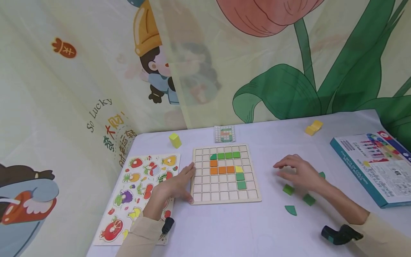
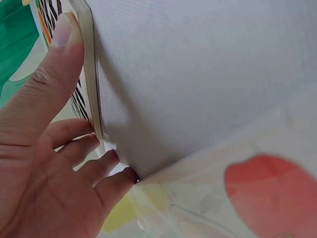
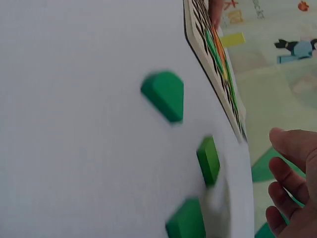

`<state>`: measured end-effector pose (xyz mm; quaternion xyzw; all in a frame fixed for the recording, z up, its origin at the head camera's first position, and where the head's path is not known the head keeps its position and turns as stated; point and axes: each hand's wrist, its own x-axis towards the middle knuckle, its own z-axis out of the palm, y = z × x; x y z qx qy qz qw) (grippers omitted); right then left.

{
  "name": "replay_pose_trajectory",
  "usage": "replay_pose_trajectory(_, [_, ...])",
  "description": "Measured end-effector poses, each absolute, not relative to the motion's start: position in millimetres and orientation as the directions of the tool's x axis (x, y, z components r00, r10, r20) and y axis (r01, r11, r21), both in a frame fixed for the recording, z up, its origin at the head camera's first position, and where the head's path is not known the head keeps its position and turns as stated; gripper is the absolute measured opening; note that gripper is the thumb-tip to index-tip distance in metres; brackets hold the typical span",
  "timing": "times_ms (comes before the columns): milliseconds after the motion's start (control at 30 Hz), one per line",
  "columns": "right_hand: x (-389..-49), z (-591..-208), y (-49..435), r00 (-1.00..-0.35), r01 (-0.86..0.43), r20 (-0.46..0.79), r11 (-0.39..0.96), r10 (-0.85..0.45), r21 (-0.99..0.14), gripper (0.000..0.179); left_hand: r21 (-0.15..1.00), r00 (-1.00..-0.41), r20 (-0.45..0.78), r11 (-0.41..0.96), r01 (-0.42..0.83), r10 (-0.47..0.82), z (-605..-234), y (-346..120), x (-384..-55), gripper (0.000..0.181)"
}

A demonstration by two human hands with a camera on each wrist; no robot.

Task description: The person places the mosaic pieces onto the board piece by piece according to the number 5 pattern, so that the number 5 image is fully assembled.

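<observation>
Square pale-wood grid board: lying flat, touching the left fingertips and well left of the right ones, bearing a part-built figure of green, orange and yellow tiles. Left hand: fingers nearly straight, thumb spread wide, resting against the board's left edge, apparently to steady it. Right hand: fingers loosely bent, thumb parted from them, poised above the white tablecloth with no visible hold on anything.

Step in hand, seemingly: choosing another tile, probably after the small printed pattern card beyond the left fingertips. Next move likely to call for lowering the right fingers, pinching the light-green square tile just below them, then setting it squarely in a cell.

Near the right fingers, easily nudged: dark-green square tile, dark-green quarter-round tile, part-hidden green piece. Farther beyond them: yellow blocks; to their right, teal-edged cardboard box. Beyond the left fingers: yellow-green block; behind them, fruit-printed white board. No obstacle visible between right fingertips and grid.
</observation>
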<state>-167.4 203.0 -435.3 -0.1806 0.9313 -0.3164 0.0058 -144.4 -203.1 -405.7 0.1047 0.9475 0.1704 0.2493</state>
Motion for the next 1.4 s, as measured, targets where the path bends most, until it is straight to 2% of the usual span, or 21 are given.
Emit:
replay_pose_trajectory(267, [-168.0, -436.4, 291.9, -0.964, -0.243, 0.036, 0.823, -0.262, -0.514, 0.035, 0.369, -0.859, -0.439, 0.925, 0.093, 0.262, -405.1, -203.4, -144.0, 0.108])
replay_pose_trajectory(500, [-164.1, -449.4, 321.4, -0.969, -0.203, -0.025, 0.847, -0.247, -0.492, 0.05, 0.378, -0.86, -0.44, 0.922, 0.083, 0.258, -405.0, -204.1, -144.3, 0.109])
replay_pose_trajectory(1100, [-162.0, -456.4, 316.0, -0.976, -0.215, 0.063, 0.857, -0.21, -0.469, 0.046, 0.384, -0.865, -0.426, 0.919, 0.092, 0.265, -406.5, -203.0, -144.7, 0.108])
replay_pose_trajectory(1267, [-165.1, -449.9, 293.3, -0.966, -0.258, 0.103, 0.845, -0.238, -0.468, 0.044, 0.379, -0.863, -0.431, 0.921, 0.092, 0.264, -406.3, -202.7, -145.1, 0.108])
replay_pose_trajectory(1400, [-165.8, -443.3, 257.9, -0.964, -0.257, 0.07, 0.825, -0.257, -0.504, 0.044, 0.384, -0.86, -0.436, 0.919, 0.087, 0.264, -406.8, -202.3, -145.5, 0.108])
